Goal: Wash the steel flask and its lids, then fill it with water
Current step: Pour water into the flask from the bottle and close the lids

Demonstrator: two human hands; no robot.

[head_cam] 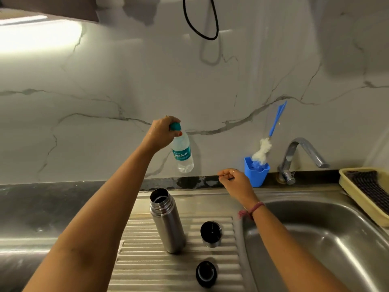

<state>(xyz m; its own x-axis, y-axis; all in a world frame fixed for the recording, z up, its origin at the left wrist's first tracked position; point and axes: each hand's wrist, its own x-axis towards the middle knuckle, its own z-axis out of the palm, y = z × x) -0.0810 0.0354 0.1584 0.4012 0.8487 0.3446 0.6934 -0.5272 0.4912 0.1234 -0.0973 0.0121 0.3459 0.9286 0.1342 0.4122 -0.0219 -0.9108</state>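
- Left hand (163,131) of mine grips the water bottle (182,153) by its teal cap, lifted clear of the counter.
- Steel flask (167,222) stands upright and uncapped on the drainboard (147,260), its two lids (211,232) beside it.
- My right hand (235,182) hovers, fingers loosely curled, holding nothing.

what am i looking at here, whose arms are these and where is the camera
There is no machine. One camera sits on a person's head and looks forward and down, so both arms are that person's own. The left hand grips a plastic water bottle by its teal cap, lifted in front of the marble wall. The right hand hovers with curled fingers; something thin may be pinched in it, too small to tell. On the ribbed drainboard stands the open steel flask, with its two lids beside it. Right of them is the sink, with a tap and a brush in a blue cup behind.
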